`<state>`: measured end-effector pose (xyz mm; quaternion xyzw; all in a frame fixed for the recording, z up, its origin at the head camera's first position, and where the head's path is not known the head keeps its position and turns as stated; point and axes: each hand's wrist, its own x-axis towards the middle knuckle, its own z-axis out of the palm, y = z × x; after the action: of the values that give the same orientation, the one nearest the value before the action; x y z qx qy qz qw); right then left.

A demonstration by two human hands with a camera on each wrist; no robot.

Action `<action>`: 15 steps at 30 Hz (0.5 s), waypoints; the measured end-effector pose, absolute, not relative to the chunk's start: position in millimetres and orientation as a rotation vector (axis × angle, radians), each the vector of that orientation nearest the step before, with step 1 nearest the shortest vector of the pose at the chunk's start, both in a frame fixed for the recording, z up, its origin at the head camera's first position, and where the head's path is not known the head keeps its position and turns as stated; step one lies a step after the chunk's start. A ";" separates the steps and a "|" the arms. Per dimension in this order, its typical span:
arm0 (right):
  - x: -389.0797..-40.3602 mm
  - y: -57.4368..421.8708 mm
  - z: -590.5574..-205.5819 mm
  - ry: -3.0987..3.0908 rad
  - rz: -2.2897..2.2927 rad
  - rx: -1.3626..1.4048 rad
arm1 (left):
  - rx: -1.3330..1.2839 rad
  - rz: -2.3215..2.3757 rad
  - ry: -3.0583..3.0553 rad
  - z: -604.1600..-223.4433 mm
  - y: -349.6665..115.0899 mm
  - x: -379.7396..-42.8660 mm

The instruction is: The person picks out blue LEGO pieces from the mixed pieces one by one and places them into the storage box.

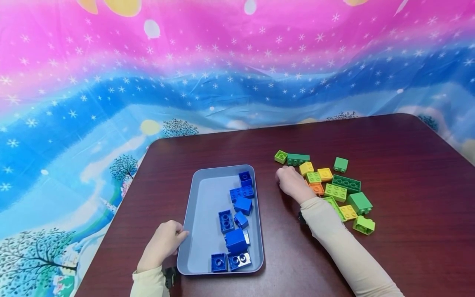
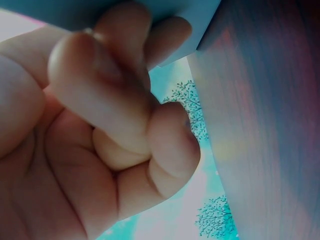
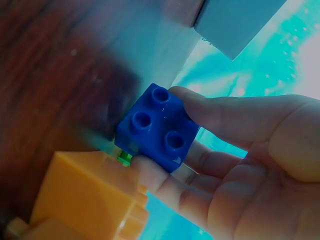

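In the right wrist view a blue toy brick [image 3: 157, 127] with round studs is pinched between the thumb and fingers of my right hand [image 3: 225, 150]. From the head camera this brick is hidden behind my right hand [image 1: 293, 181], which is at the left side of the green and yellow bricks. My left hand [image 1: 163, 243] holds the left rim of a grey tray [image 1: 204, 206], its fingers curled at the edge. Several blue bricks [image 1: 236, 240] lie in the tray, mostly along its right side. Close to my right hand is a yellow brick [image 3: 85, 195].
Green, yellow and orange bricks form a loose group on the dark wooden table [image 1: 408, 165], among them a dark green brick [image 1: 346, 183] and an orange brick [image 1: 316, 189]. A printed cloth [image 1: 237, 62] hangs behind the table's far edge.
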<state>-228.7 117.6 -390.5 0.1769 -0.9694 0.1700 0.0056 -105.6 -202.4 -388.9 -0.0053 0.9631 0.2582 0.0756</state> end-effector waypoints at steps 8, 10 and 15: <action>-227.6 116.4 -388.3 -3.001 0.517 0.600 | -0.009 0.784 2.893 -389.3 -202.8 -105.2; -227.2 116.0 -387.3 -3.002 0.517 0.608 | -0.005 0.783 2.897 -389.5 -202.9 -105.4; -225.7 115.2 -384.5 -3.000 0.519 0.626 | 0.011 0.782 2.907 -390.0 -203.0 -105.2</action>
<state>-225.7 115.2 -384.5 0.2013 -0.9651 0.1669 0.0167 -105.2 -203.0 -390.0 0.0037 0.9636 0.2592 0.0655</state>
